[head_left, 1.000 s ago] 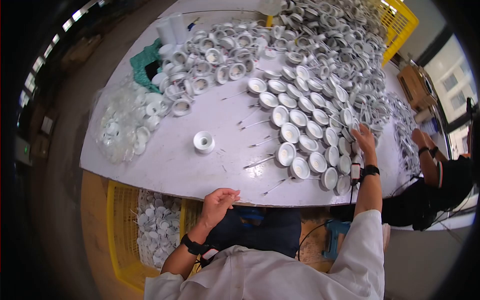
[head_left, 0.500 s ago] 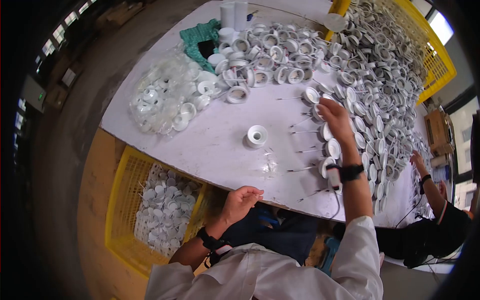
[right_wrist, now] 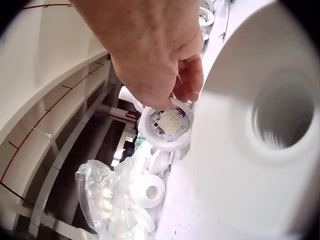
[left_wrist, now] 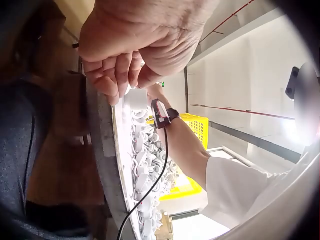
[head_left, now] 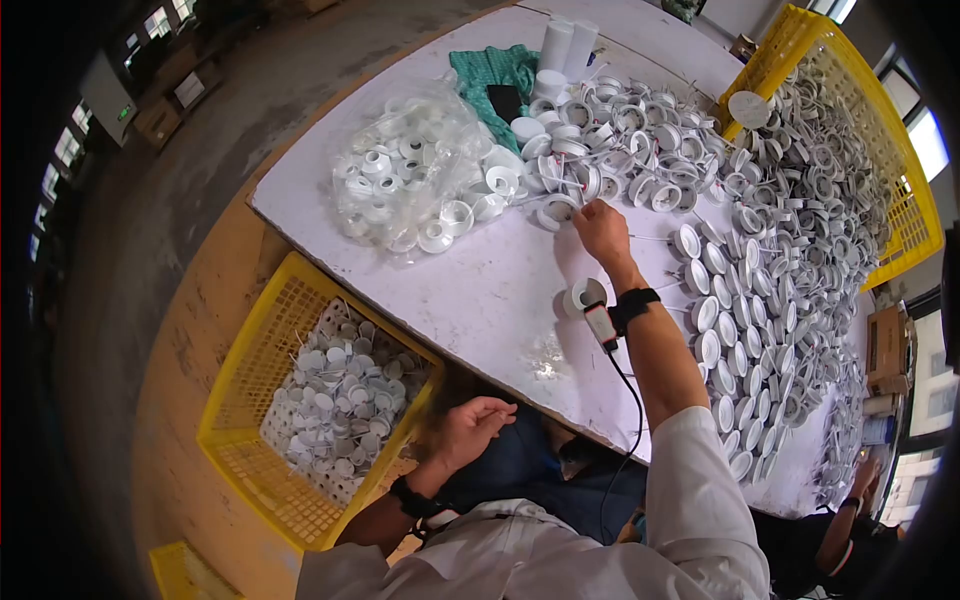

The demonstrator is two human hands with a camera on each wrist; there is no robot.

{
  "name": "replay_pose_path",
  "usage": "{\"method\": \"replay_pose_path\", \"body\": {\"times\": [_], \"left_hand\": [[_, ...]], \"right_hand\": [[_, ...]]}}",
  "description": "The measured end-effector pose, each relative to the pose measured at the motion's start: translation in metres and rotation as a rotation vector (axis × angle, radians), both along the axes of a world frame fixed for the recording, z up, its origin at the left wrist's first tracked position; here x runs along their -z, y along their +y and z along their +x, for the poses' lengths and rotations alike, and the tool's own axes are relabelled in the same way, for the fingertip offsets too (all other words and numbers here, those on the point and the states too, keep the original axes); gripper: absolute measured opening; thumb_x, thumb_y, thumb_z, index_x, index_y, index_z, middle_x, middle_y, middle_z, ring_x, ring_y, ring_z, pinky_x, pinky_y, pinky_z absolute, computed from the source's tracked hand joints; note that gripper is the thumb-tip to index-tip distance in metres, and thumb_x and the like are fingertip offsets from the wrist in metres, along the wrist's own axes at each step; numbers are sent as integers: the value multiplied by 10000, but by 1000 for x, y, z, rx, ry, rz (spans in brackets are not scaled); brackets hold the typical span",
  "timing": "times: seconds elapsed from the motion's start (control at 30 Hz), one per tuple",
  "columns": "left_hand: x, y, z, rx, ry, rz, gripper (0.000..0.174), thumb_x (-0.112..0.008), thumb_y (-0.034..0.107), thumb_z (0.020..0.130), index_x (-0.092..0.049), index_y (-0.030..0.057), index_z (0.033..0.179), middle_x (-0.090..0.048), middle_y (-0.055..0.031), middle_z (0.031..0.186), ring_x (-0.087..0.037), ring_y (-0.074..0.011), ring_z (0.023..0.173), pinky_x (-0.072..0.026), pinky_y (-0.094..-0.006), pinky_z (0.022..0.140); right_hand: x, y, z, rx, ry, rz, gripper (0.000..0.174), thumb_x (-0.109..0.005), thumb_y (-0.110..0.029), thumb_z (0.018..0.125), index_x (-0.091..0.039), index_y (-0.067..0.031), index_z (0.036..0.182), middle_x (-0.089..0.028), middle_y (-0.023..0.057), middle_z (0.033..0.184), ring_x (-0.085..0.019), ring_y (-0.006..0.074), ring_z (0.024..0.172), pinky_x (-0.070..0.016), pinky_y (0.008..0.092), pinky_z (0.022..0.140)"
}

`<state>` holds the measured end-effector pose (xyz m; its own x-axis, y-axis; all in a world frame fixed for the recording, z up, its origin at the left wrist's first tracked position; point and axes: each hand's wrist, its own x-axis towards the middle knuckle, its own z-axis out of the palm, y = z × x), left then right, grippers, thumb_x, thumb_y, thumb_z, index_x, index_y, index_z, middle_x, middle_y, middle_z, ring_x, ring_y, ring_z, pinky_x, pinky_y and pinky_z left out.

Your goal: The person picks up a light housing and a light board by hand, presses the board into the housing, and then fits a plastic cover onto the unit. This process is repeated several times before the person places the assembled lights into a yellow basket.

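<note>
My right hand [head_left: 603,235] reaches across the table and pinches the rim of a round white LED lamp housing [right_wrist: 167,125]. That housing lies at the front of a loose pile, its yellow-dotted circuit board showing in the right wrist view. Below my right wrist stands a white cup-shaped part [head_left: 583,295] with a round hole, filling much of the right wrist view [right_wrist: 225,165]. Close to the table's front edge, my left hand [head_left: 478,430] hangs with loosely curled fingers and holds nothing.
A clear plastic bag [head_left: 405,170] of white cups lies at the left. Rows of white lamps [head_left: 735,340] fill the right side, before a heap and a tipped yellow crate [head_left: 915,220]. Another yellow crate [head_left: 235,400] holds white discs. A green cloth [head_left: 495,75] lies behind.
My right hand has moved from the lamp rows leftward to the pile near the bag. The head view has turned left. My left hand has stayed by the table edge.
</note>
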<state>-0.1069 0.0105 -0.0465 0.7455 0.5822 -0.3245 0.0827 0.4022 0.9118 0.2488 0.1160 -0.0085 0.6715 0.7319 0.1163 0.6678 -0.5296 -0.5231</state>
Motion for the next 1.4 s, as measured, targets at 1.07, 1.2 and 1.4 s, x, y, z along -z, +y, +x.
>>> {"method": "replay_pose_path", "body": {"times": [1.07, 1.2, 1.4], "left_hand": [[-105, -4, 84, 123, -243, 756, 449, -700, 240, 768, -563, -27, 1101, -649, -114, 989, -606, -173, 925, -465, -298, 818], [-102, -5, 81, 104, -215, 734, 414, -682, 197, 770, -558, -27, 1096, -652, -136, 974, -623, -202, 914, -478, -310, 807], [-85, -9, 77, 108, -184, 693, 397, -638, 139, 801, -507, -42, 1130, -644, -141, 949, -637, -201, 875, -494, -310, 775]], "right_hand": [[-83, -212, -139, -238, 988, 677, 127, -591, -96, 874, -515, 5, 883, -588, 44, 769, -582, 80, 643, -511, 217, 551], [-81, -213, -138, -215, 935, 592, 156, -612, -99, 860, -530, 21, 917, -602, 56, 771, -568, 75, 623, -496, 217, 556], [-64, -206, -138, -289, 547, 522, 198, -646, -106, 827, -595, 27, 964, -631, 72, 746, -563, 67, 626, -465, 232, 557]]}}
